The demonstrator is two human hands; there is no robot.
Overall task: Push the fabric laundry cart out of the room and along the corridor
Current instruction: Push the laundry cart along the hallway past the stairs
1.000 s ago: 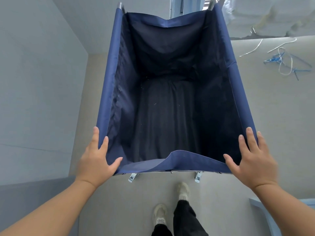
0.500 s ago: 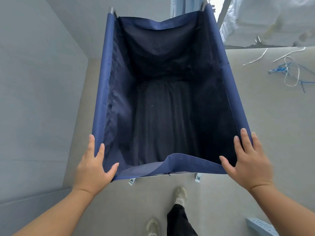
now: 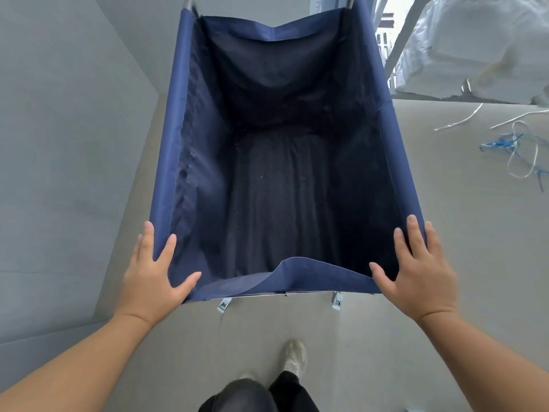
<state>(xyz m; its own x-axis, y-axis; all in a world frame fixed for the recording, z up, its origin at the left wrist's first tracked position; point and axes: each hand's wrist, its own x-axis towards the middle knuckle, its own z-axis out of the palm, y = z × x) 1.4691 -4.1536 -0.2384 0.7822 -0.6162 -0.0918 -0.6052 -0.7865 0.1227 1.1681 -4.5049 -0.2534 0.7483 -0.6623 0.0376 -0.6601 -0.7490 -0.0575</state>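
Note:
The blue fabric laundry cart [image 3: 175, 120] fills the middle of the view, its dark inside holding nothing. Two small metal casters show under its near edge. My left hand [image 3: 151, 275] grips the near left corner, fingers over the side rail and thumb across the sagging near hem. My right hand [image 3: 419, 269] grips the near right corner the same way. My feet stand on the floor just behind the cart.
A grey wall [image 3: 65, 144] runs close along the cart's left side. White and blue cords [image 3: 517, 144] lie loose on the floor at the right. A large white bag [image 3: 475, 46] sits beyond them, next to a window frame [image 3: 401, 37].
The cart and I have rolled forward. The cords on the floor have drifted lower in view, and my feet have swapped in a step. Both hands keep their hold.

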